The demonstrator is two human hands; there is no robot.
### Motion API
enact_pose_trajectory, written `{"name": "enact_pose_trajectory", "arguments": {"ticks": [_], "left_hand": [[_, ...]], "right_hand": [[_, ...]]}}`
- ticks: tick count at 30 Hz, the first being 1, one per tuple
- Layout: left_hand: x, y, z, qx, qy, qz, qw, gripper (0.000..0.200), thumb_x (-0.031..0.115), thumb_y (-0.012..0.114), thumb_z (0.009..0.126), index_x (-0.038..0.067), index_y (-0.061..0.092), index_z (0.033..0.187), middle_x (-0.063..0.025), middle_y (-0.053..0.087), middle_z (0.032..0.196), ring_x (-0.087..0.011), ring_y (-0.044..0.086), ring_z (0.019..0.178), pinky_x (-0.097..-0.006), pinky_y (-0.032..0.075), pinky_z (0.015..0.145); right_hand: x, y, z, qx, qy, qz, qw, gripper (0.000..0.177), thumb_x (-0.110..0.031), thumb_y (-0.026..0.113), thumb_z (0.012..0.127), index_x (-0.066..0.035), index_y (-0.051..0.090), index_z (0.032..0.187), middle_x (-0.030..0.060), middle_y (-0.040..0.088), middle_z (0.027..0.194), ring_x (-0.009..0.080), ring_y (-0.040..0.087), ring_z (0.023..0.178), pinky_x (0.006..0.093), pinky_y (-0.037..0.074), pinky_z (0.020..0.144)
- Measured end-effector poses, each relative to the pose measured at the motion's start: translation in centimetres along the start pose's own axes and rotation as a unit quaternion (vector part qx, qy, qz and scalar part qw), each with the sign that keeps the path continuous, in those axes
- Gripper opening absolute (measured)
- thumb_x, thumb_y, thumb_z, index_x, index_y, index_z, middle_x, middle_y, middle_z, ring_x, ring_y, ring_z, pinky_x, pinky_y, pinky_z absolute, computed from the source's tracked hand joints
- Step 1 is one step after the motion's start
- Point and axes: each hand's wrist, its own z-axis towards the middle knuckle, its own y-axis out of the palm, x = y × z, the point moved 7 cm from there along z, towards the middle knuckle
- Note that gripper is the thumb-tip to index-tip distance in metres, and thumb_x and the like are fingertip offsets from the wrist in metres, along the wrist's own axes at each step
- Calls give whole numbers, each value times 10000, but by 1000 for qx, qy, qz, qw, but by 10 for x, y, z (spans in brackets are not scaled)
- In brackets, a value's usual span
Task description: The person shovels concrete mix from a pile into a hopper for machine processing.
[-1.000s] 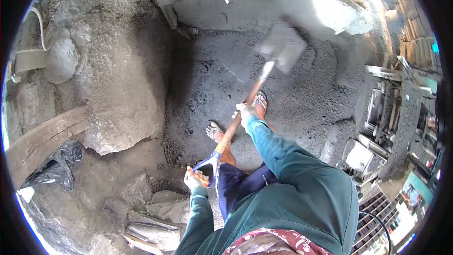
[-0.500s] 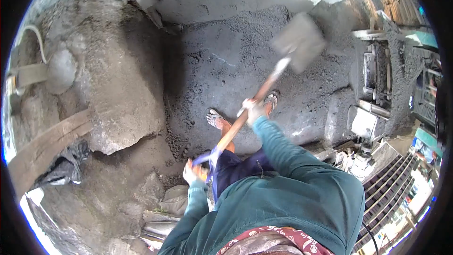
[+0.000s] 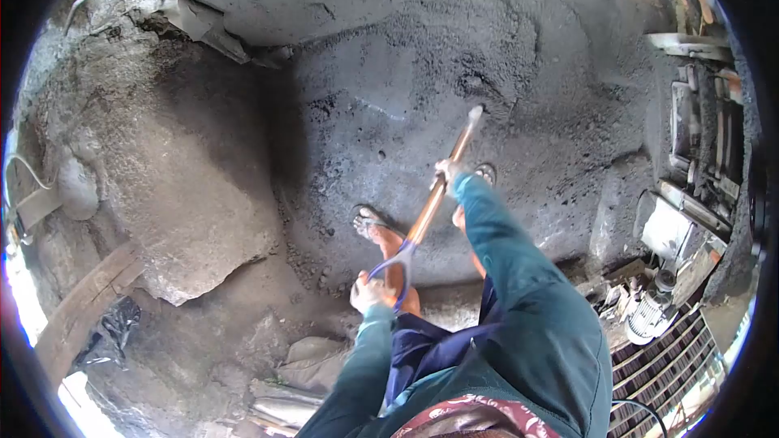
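Observation:
I hold a shovel (image 3: 442,182) with an orange wooden shaft and a blue D-grip. My left hand (image 3: 370,292) is closed on the D-grip near my knees. My right hand (image 3: 447,172) grips the shaft about midway. The shaft points away from me, and its blade is buried in the dark grey gravel pile (image 3: 454,57), so the blade is hidden. My feet in sandals (image 3: 369,223) stand on the gritty ground just below the shaft. I wear teal sleeves.
A large mound of pale hardened cement mix (image 3: 178,162) rises at left. A wooden plank (image 3: 81,308) and black plastic bag (image 3: 114,324) lie at lower left. A block-making machine (image 3: 698,146) and a motor (image 3: 649,316) stand at right. Empty sacks (image 3: 304,361) lie by my feet.
The shovel blade was raised and visible in the air at upper right; it has swung down and forward into the gravel pile. My view has tilted forward and both hands moved with the shaft.

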Motion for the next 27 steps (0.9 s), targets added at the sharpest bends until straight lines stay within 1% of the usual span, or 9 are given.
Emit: {"name": "enact_pose_trajectory", "arguments": {"ticks": [2, 8, 11, 15, 18, 24, 25, 26, 27], "left_hand": [[-34, 31, -5, 6, 23, -55, 998, 149, 216, 614, 910, 74, 626, 951, -59, 525, 608, -186, 470, 414, -358, 419, 390], [-72, -41, -16, 33, -15, -58, 998, 201, 255, 668, 882, 74, 582, 861, -52, 508, 596, -177, 464, 420, -370, 404, 381], [-78, -103, 4, 11, -7, -92, 996, 295, 270, 670, 872, 108, 478, 719, -42, 454, 545, -201, 435, 396, -366, 347, 338], [-49, -131, -41, -87, -141, -27, 986, 507, 566, 556, 838, 164, 395, 574, -30, 359, 441, -242, 368, 335, -397, 278, 323], [4, -120, -75, -108, -133, -25, 985, 506, 546, 553, 847, 171, 374, 557, -26, 360, 454, -220, 358, 346, -402, 292, 329], [138, -19, -186, -221, 59, -2, 973, 452, 548, 589, 836, 165, 446, 645, -5, 415, 510, -175, 404, 384, -321, 317, 349], [168, 7, -234, -312, 164, 15, 936, 404, 508, 620, 826, 164, 460, 687, 3, 448, 567, -160, 453, 442, -314, 359, 375], [189, 27, -209, -239, 279, -105, 924, 379, 474, 638, 814, 159, 460, 700, 11, 453, 585, -146, 471, 463, -304, 375, 391], [218, 43, -259, -287, 411, -96, 860, 357, 435, 640, 820, 151, 457, 705, 12, 439, 568, -136, 472, 455, -287, 386, 414]], "right_hand": [[-42, -33, -3, 78, -106, -51, 990, 151, -198, 620, 890, -96, 548, 804, 59, 528, 630, 247, 557, 544, 449, 550, 587], [-9, -70, -91, 302, -91, -275, 908, 162, -267, 617, 843, -107, 596, 860, 40, 590, 703, 202, 579, 575, 369, 527, 543], [16, -32, -164, 166, -53, -15, 985, 203, -97, 663, 813, -81, 591, 1002, 64, 597, 841, 187, 586, 612, 364, 508, 524], [-16, 5, -322, 141, -268, 108, 947, 476, 34, 640, 786, -109, 461, 1204, 54, 568, 839, 190, 568, 554, 376, 516, 471], [-35, 19, -396, 167, -270, 146, 937, 432, -8, 680, 784, -90, 473, 1155, 67, 571, 818, 202, 565, 536, 391, 521, 465], [-155, 60, -587, -39, -416, 233, 878, 341, -26, 689, 767, -71, 477, 1030, 63, 546, 760, 222, 576, 556, 412, 533, 499], [-176, 59, -617, -62, -449, 253, 855, 315, -22, 670, 776, -80, 479, 1020, 58, 534, 741, 226, 580, 568, 422, 538, 517], [-194, 55, -635, -91, -458, 276, 840, 269, -40, 653, 791, -88, 487, 997, 56, 528, 733, 232, 578, 586, 443, 533, 552], [-213, 50, -651, -122, -467, 297, 824, 222, -57, 635, 806, -96, 496, 973, 53, 521, 726, 238, 577, 605, 463, 529, 587]]}}
